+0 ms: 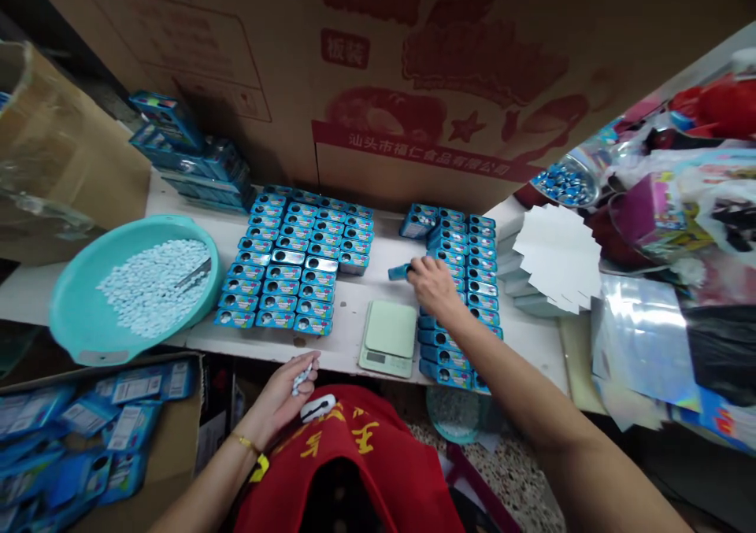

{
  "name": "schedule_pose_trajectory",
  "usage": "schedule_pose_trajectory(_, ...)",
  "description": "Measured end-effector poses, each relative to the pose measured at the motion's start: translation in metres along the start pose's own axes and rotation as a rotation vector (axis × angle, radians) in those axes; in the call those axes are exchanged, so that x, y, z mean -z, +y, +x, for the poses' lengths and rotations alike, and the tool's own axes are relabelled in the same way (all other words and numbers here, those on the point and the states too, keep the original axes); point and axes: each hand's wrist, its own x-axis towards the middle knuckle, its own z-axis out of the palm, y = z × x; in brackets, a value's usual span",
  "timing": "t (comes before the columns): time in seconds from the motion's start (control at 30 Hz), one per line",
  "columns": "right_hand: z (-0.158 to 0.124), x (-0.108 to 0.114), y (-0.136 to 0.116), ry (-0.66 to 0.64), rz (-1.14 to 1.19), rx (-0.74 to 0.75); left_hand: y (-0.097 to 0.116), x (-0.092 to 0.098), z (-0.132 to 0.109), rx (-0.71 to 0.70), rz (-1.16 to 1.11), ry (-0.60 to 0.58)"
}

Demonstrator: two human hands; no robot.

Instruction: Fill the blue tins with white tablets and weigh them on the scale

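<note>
My left hand [295, 387] is curled around several small pale-blue tablets [301, 377], just off the table's front edge. A small blue tin [398, 272] is gripped by the fingertips of my right hand [435, 283], above the table behind a pale green digital scale [388, 336]. To the right, rows of blue tins [452, 356] pass partly beneath my right hand and forearm. Another block of blue tins [295, 261] stands left of the scale, their tops showing dark round openings. At far left, a turquoise basin [76, 297] contains many pale tablets and a metal scoop [194, 275].
A big cardboard box [283, 68] walls off the back of the table. Stacked blue packs [201, 163] lean there at left. White card stacks [558, 253] and clear plastic sheets [643, 336] lie right. An open carton [171, 462] of blue packs sits low at left.
</note>
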Motion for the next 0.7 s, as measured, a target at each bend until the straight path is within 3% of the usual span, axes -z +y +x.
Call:
schedule_pose_trajectory(0.07, -0.023, 0.01, -0.035, -0.069, 0.022, 0.066, -0.001, -0.009, 0.001, 0.023, 0.032, -0.039)
schedule_pose_trajectory(0.17, -0.045, 0.006, -0.079, -0.165, 0.046, 0.107, -0.003, -0.02, 0.002, 0.037, 0.083, -0.092)
schedule_pose_trajectory(0.27, -0.058, -0.001, -0.098, -0.2, 0.062, 0.071, -0.004, -0.024, 0.001, 0.046, 0.114, -0.121)
schedule_pose_trajectory(0.37, -0.072, 0.007, -0.087, -0.17, 0.138, -0.05, -0.005, -0.021, 0.002, 0.062, 0.111, -0.119)
schedule_pose_trajectory(0.53, -0.111, 0.025, -0.039, 0.02, 0.266, -0.335, -0.005, -0.013, 0.001, 0.096, 0.036, -0.046)
schedule_pose_trajectory(0.7, -0.135, 0.015, -0.024, 0.064, 0.358, -0.383, -0.006, -0.01, -0.001, 0.115, -0.009, 0.026)
